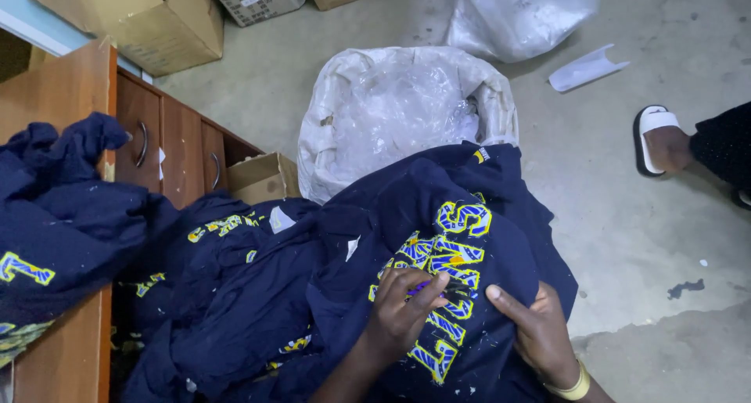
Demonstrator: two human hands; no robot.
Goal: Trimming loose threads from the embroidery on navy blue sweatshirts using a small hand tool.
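Now my left hand (403, 313) pinches a small purple tool against the navy shirt (438, 239); my right hand (540, 332) presses flat, fingers open.

A white sack (407, 109) stuffed with clear plastic stands on the concrete floor (626, 215), with another clear plastic bag (520, 12) beyond it. Cardboard boxes (149, 16) sit along the wall, and a small open one (262, 176) sits beside the wooden cabinet (168, 137). At right, another person's foot in a white sandal (661, 141) rests near a white scrap (585, 68).
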